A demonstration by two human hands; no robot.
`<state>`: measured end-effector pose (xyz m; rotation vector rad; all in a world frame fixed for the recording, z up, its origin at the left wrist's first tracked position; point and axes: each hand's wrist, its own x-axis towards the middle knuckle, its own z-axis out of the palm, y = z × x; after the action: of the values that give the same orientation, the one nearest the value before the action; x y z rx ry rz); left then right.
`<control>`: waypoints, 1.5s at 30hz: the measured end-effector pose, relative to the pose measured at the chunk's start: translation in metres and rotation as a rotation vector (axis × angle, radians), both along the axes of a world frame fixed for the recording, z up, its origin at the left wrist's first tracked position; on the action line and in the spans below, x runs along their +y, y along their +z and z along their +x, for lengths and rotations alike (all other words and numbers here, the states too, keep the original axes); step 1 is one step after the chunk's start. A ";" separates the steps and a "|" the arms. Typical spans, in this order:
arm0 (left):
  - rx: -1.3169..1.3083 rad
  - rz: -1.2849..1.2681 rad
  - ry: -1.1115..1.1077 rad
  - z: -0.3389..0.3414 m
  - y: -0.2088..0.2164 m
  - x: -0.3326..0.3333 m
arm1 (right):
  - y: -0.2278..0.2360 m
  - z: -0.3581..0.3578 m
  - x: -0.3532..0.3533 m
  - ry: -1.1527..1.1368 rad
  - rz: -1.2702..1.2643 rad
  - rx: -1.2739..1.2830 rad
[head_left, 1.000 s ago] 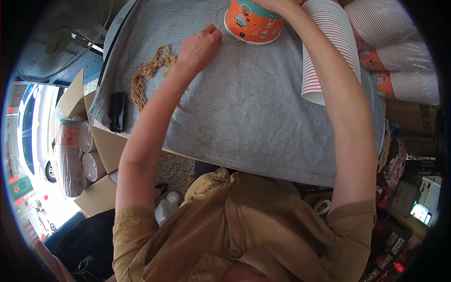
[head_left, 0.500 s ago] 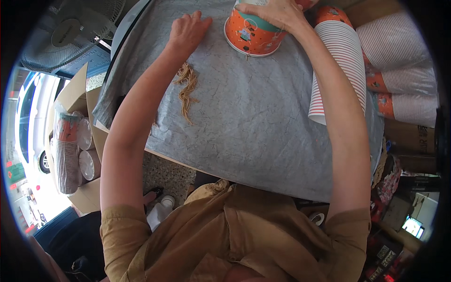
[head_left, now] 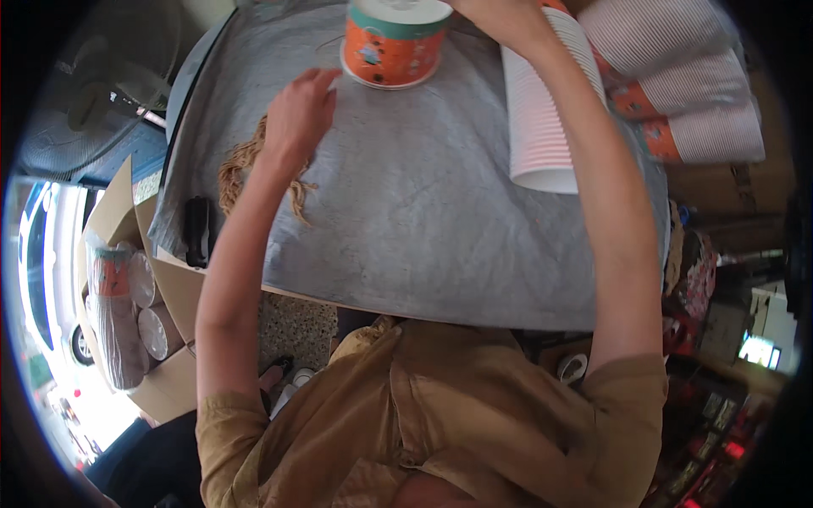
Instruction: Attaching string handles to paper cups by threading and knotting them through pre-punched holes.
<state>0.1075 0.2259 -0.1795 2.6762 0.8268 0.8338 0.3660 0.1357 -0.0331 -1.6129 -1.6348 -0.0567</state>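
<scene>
An orange paper tub (head_left: 394, 52) with a green band and a pale top stands at the far side of the table. My left hand (head_left: 301, 114) hovers just left of it, empty, its fingers loosely bent and a little blurred. Beneath that wrist lies a bundle of tan strings (head_left: 240, 165), partly covered by my forearm. My right hand (head_left: 504, 19) reaches past the tub's right side at the top edge. Its fingers are cut off there, so what they touch is hidden. A long nested stack of white-rimmed tubs (head_left: 542, 127) lies under my right forearm.
Wrapped tub stacks (head_left: 703, 85) are piled at the right. A grey cloth (head_left: 406, 229) covers the table. At its left edge sits a black object (head_left: 197, 230). An open carton (head_left: 169, 296) with more wrapped tubs stands lower left, below a fan (head_left: 89, 93).
My right hand has come off the tub and moved right, toward the far end of the stack. My left hand has drawn slightly nearer to me. The whole view has shifted.
</scene>
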 end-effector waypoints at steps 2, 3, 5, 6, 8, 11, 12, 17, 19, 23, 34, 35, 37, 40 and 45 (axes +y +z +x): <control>-0.214 -0.228 -0.125 -0.014 0.002 -0.051 | 0.042 -0.017 -0.073 -0.045 -0.264 0.000; -0.328 -0.377 -0.179 -0.006 0.006 -0.083 | 0.038 -0.019 -0.113 -0.201 -0.102 -0.180; -0.452 -0.439 -0.287 0.010 0.003 -0.131 | 0.018 -0.006 -0.185 -0.184 0.141 0.026; -0.492 -0.487 -0.309 0.019 0.002 -0.151 | 0.006 -0.003 -0.216 -0.271 0.168 0.051; -0.551 -0.545 -0.343 0.043 0.006 -0.184 | -0.025 0.009 -0.270 -0.458 0.170 0.124; -0.575 -0.514 -0.369 0.082 0.008 -0.208 | -0.080 0.028 -0.307 -0.648 0.172 0.188; -0.583 -0.517 -0.335 0.094 0.008 -0.212 | -0.096 0.033 -0.311 -0.643 0.195 0.260; -0.596 -0.443 -0.267 0.119 0.007 -0.224 | -0.131 0.034 -0.303 -0.668 0.267 0.286; -0.573 -0.420 -0.247 0.123 0.008 -0.227 | -0.137 0.038 -0.300 -0.664 0.304 0.296; -0.565 -0.358 -0.192 0.126 0.005 -0.230 | -0.140 0.036 -0.294 -0.729 0.289 0.342; -0.560 -0.390 -0.194 0.121 0.009 -0.252 | -0.142 0.022 -0.319 -0.719 0.201 0.308; -0.508 -0.404 -0.210 0.116 0.010 -0.256 | -0.139 0.017 -0.326 -0.710 0.210 0.289; -0.469 -0.461 -0.251 0.102 0.017 -0.266 | -0.124 0.000 -0.344 -0.696 0.253 0.274; -0.475 -0.586 -0.185 0.068 0.034 -0.285 | -0.116 -0.022 -0.366 -0.671 0.321 0.261; -0.567 -0.957 -0.169 0.013 0.060 -0.285 | -0.082 -0.078 -0.386 -0.521 0.198 0.503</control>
<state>0.1200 -0.0588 -0.1193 1.5430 0.6119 0.8059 0.2883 -0.2507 -0.1155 -1.6873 -0.7855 -0.0709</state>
